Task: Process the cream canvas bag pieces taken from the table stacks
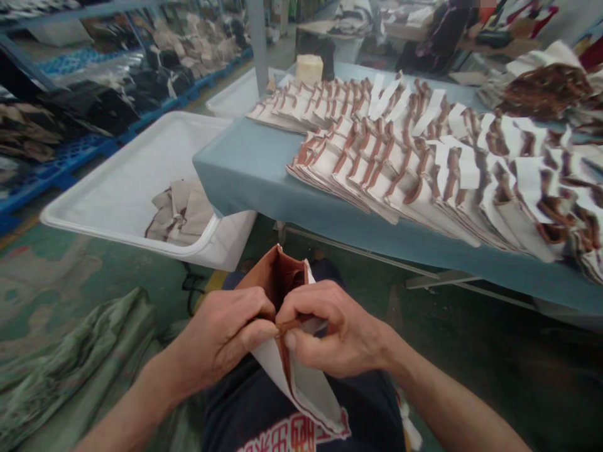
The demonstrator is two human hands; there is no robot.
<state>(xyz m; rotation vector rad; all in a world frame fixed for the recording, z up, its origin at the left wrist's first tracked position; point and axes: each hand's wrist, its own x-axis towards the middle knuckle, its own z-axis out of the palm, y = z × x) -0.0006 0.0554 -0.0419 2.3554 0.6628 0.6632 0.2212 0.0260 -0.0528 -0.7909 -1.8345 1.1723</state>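
Note:
Over my lap I hold a folded piece (311, 392), whitish outside and reddish-brown inside, shaped like an open pouch. Its top edge spreads apart, so the brown lining shows. My left hand (230, 329) pinches the near edge of the pouch between thumb and fingers. Right beside it, my right hand (330, 329) pinches the same edge, the two thumbs almost meeting. Whatever small detail lies between the fingertips is hidden. Part of the pouch is covered by both hands.
Ahead stands a table with a blue-grey cover (245, 169), bearing rows of similar white-and-brown pieces (377, 163). A white plastic bin (117, 163) at left holds beige bundles (181, 213). Green cloth (103, 364) lies at lower left. Shelving and a person are farther back.

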